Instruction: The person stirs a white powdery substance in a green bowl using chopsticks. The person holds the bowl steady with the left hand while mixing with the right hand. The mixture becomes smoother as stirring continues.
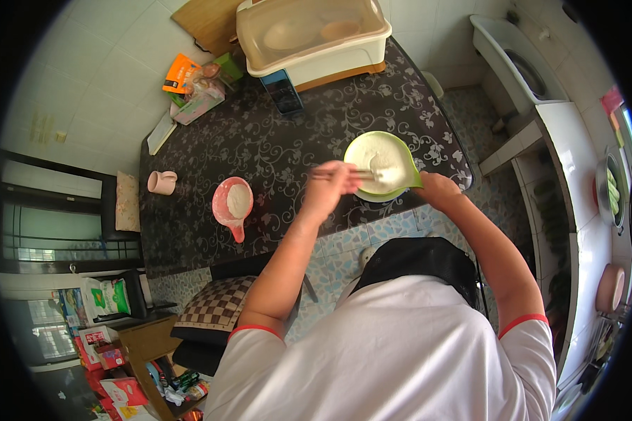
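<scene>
A green-rimmed bowl with a pale, creamy mixture (pixel 382 160) sits near the table's front edge. My left hand (pixel 332 192) grips a pair of chopsticks (pixel 367 174), whose tips reach into the mixture; the hand is slightly blurred. On the bowl's other side, my right hand (pixel 438 190) holds its green handle (pixel 415 182). Part of another dish's rim shows beneath the bowl. Further left stands a pink handled scoop or small bowl (pixel 220 202) with white powder (pixel 238 201) in it.
A pink mug (pixel 162 182) lies at the table's left. At the back, a phone (pixel 283 92) leans against a lidded plastic box (pixel 316 52); packets (pixel 181 73) stand beside it. A chair with a checkered cushion (pixel 216 305) is below the table, and a counter (pixel 563 142) runs along the right.
</scene>
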Motion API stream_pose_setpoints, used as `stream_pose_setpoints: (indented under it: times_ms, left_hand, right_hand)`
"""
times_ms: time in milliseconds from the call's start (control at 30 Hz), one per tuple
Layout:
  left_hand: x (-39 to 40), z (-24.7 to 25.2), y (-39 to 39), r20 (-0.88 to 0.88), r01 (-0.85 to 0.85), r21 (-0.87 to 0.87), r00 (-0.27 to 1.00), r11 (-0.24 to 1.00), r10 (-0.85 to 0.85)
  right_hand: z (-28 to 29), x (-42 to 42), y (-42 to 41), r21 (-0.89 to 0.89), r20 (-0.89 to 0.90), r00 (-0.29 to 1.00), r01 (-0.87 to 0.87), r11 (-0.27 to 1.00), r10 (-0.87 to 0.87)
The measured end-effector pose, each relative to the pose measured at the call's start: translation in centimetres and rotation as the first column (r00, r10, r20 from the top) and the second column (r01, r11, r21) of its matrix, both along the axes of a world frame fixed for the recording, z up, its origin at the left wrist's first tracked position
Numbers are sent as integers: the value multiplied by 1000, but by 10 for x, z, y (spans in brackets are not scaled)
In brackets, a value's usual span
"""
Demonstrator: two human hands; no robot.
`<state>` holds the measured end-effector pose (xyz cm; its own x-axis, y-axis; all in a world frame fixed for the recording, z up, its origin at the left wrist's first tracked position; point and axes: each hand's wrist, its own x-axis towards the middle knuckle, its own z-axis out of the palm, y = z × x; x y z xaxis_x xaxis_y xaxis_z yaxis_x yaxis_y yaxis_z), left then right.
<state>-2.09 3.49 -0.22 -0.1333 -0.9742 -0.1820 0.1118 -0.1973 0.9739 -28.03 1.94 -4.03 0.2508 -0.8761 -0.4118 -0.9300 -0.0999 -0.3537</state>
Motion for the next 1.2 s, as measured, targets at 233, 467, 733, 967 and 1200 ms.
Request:
stream_pose_setpoints:
  times_ms: [233, 467, 733, 967, 1200]
  left_hand:
    - [1, 5, 5, 170, 89, 14, 981, 996, -90]
    - [0, 5, 3, 342, 122, -10, 933, 992, -111]
    - [2, 7, 1, 356, 132, 11, 926, 991, -127]
    - [7, 4, -5, 188, 8, -30, 982, 1000, -2]
    - [8, 14, -6, 159, -42, -35, 986, 999, 47]
  right_hand:
    - [1, 1, 2, 7, -9, 1000, -5, 1000, 5]
    - [6, 3, 1, 11, -10, 1000, 16, 1000, -16]
    - [4, 2, 4, 47, -3, 999, 33, 998, -33]
    - [6, 2, 3, 37, 7, 999, 38, 999, -38]
    - [7, 2, 3, 48, 5, 999, 40, 998, -40]
